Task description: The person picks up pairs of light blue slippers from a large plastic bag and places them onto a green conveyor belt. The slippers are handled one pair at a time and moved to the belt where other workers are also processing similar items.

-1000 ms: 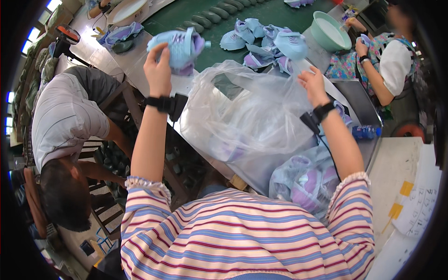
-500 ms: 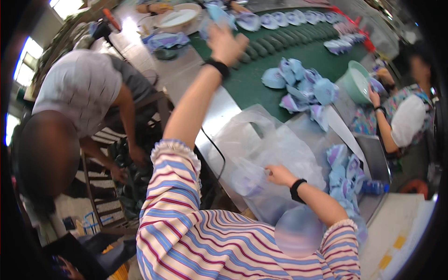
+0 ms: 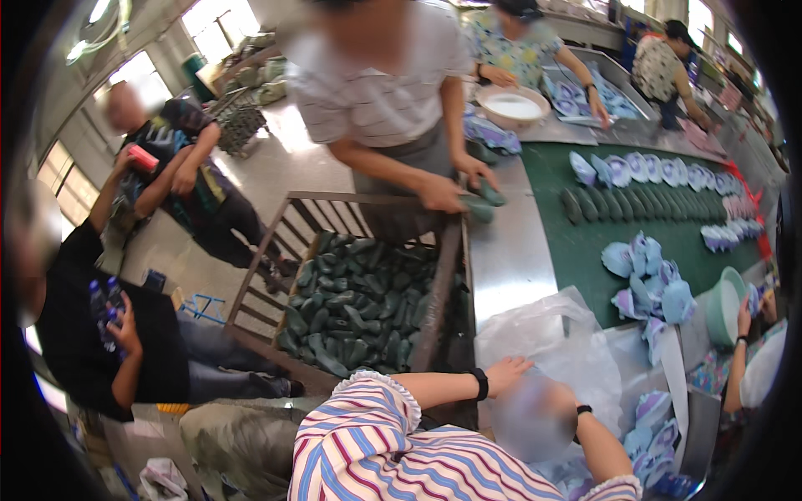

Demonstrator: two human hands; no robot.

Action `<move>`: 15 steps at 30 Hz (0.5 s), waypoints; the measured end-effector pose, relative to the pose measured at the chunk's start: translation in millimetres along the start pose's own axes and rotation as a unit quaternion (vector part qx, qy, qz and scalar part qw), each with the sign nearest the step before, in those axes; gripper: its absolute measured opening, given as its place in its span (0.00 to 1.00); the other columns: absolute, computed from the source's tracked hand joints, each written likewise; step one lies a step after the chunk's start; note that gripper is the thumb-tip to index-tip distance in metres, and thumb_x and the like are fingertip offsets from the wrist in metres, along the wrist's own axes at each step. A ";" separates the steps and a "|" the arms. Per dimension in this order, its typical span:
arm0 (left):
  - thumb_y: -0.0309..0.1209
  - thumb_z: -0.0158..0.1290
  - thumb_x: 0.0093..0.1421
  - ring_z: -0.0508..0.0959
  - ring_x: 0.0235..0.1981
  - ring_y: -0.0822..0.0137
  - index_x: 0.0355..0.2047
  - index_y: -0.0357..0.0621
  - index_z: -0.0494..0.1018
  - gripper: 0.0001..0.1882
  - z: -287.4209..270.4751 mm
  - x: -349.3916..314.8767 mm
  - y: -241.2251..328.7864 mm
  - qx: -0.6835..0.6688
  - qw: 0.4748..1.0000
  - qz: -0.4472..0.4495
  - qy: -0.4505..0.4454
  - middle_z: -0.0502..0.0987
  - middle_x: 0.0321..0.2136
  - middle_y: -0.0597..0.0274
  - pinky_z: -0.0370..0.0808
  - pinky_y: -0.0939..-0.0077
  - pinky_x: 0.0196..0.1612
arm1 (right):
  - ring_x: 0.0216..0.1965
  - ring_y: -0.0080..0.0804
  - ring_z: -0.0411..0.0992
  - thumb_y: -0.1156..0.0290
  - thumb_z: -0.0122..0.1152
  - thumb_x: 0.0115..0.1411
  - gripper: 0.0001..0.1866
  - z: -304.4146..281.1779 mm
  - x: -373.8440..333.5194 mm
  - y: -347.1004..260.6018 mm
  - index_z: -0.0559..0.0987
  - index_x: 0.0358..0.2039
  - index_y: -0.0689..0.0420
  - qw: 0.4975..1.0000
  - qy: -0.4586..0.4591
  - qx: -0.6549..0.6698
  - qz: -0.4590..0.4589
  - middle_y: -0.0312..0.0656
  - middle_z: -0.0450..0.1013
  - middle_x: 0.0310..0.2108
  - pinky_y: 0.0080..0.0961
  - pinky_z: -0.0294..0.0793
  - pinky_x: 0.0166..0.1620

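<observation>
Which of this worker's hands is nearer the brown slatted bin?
Left. In the picture, the left hand is to the lower right of the brown slatted bin; the right hand is farther right.

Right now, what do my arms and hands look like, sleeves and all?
Your sleeves are striped cream, blue and dark red, with pale ruffled cuffs ending well above the wrists. A black band circles the left wrist, another the right. Your left hand wears no glove; your right hand is too blurred for detail.
</observation>
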State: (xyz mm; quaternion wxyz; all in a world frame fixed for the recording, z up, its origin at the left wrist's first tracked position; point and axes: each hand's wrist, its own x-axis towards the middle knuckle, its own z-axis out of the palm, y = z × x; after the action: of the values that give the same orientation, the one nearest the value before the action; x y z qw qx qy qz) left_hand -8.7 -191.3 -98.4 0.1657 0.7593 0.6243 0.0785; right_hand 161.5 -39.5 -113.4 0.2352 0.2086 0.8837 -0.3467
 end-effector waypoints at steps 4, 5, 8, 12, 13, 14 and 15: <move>0.33 0.54 0.44 0.66 0.42 0.64 0.26 0.51 0.76 0.06 27.4 -16.6 -23.0 0.077 0.993 0.081 -0.030 0.69 0.37 0.65 0.63 0.65 0.45 | 0.31 0.47 0.74 0.44 0.60 0.46 0.30 -13.9 -9.2 33.5 0.78 0.29 0.65 0.974 0.214 0.038 0.069 0.53 0.75 0.26 0.36 0.71 0.35; 0.32 0.53 0.45 0.66 0.42 0.65 0.26 0.52 0.76 0.06 29.7 -21.6 -24.3 0.109 0.986 0.119 -0.038 0.69 0.35 0.66 0.63 0.65 0.44 | 0.30 0.47 0.74 0.44 0.60 0.45 0.31 -21.4 -10.5 48.1 0.77 0.28 0.66 0.971 0.206 0.067 0.098 0.53 0.75 0.25 0.36 0.71 0.34; 0.36 0.59 0.43 0.62 0.53 0.58 0.39 0.50 0.73 0.20 30.7 -28.2 -12.8 0.086 0.989 0.087 -0.087 0.66 0.48 0.57 0.61 0.61 0.50 | 0.22 0.38 0.75 0.50 0.63 0.45 0.28 -43.8 -21.3 100.3 0.77 0.24 0.69 0.962 0.170 0.103 0.186 0.55 0.75 0.24 0.31 0.72 0.28; 0.38 0.65 0.38 0.56 0.58 0.47 0.54 0.43 0.58 0.43 -15.8 -5.7 34.3 -0.185 0.969 0.016 0.162 0.58 0.56 0.48 0.61 0.51 0.51 | 0.16 0.24 0.69 0.69 0.61 0.50 0.11 -80.4 -70.9 14.8 0.74 0.25 0.65 0.943 0.181 0.271 0.067 0.38 0.70 0.16 0.22 0.67 0.18; 0.39 0.65 0.39 0.58 0.57 0.46 0.55 0.42 0.55 0.45 -13.0 7.2 41.0 -0.251 0.939 0.046 0.230 0.58 0.56 0.46 0.63 0.49 0.50 | 0.17 0.23 0.69 0.70 0.61 0.51 0.10 -85.3 -74.2 -7.7 0.73 0.27 0.64 0.946 0.156 0.283 0.028 0.37 0.69 0.16 0.20 0.66 0.20; 0.39 0.65 0.40 0.59 0.56 0.46 0.56 0.43 0.55 0.44 -17.5 21.8 49.3 -0.311 0.937 0.008 0.160 0.58 0.56 0.47 0.65 0.49 0.49 | 0.18 0.22 0.68 0.72 0.60 0.51 0.09 -85.3 -75.3 -23.0 0.73 0.29 0.63 0.946 0.133 0.296 -0.005 0.35 0.68 0.15 0.17 0.65 0.21; 0.40 0.64 0.42 0.60 0.56 0.47 0.56 0.43 0.54 0.44 -27.2 37.1 56.4 -0.372 0.924 -0.027 0.089 0.57 0.56 0.48 0.67 0.50 0.48 | 0.19 0.21 0.67 0.73 0.59 0.52 0.11 -80.8 -73.3 -28.8 0.71 0.34 0.63 0.906 0.170 0.386 -0.034 0.35 0.67 0.16 0.17 0.65 0.23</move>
State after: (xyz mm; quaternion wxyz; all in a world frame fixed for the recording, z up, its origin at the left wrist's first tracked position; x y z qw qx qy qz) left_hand 42.2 -160.3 -56.6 0.3821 0.6158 0.5826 0.3678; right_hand 183.2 -16.5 -5.0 -0.0298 0.3089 0.7138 -0.6279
